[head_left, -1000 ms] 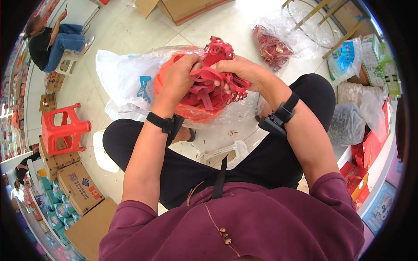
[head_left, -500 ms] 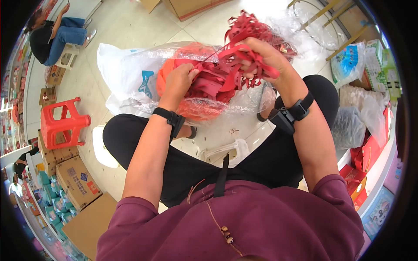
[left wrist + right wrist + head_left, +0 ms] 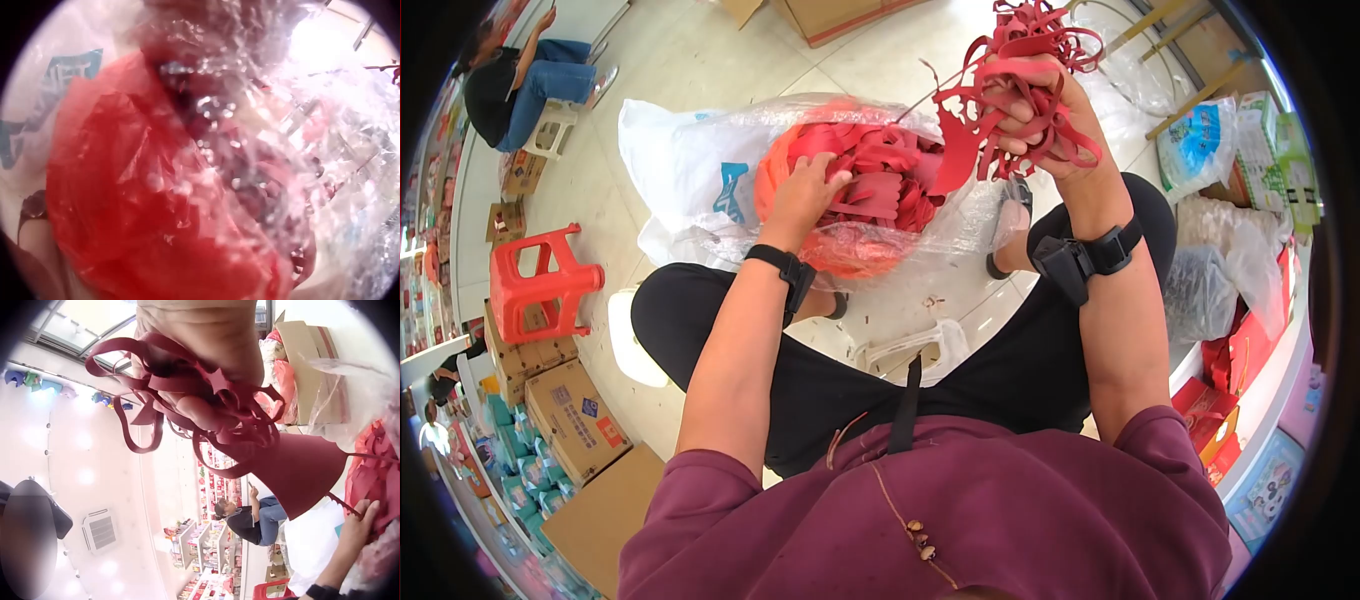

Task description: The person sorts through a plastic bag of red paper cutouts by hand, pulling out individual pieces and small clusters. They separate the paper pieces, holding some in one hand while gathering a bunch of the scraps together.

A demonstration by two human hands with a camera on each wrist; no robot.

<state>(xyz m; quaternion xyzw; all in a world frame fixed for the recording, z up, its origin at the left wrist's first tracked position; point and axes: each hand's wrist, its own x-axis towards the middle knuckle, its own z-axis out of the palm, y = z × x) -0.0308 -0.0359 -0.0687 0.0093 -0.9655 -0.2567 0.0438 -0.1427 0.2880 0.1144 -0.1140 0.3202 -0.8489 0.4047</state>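
Observation:
A bunch of dark red cut strips (image 3: 1040,40) is gripped in my right hand (image 3: 1055,130), raised right of the bag; loops hang between the curled fingers. The right wrist view shows this hand (image 3: 200,337) round the strips, with a wide flat red piece (image 3: 300,472) dangling. My left hand (image 3: 803,200) rests with spread fingers at the left edge of the red pile (image 3: 875,195), inside an orange-red bag (image 3: 855,250) with clear plastic around it. In the left wrist view the red bag (image 3: 137,187) and clear film fill the picture; that hand's fingers cannot be made out.
A white bag (image 3: 670,170) lies left of the pile. Beyond are a red stool (image 3: 545,285), cartons (image 3: 575,415) and a seated person (image 3: 520,85). Plastic-wrapped packages (image 3: 1200,280) stand at the right, and a cardboard box (image 3: 840,15) at the top.
My right hand has moved up and right, carrying the bunch away from the pile. My left hand has let go of the strips and its fingers have spread over the pile.

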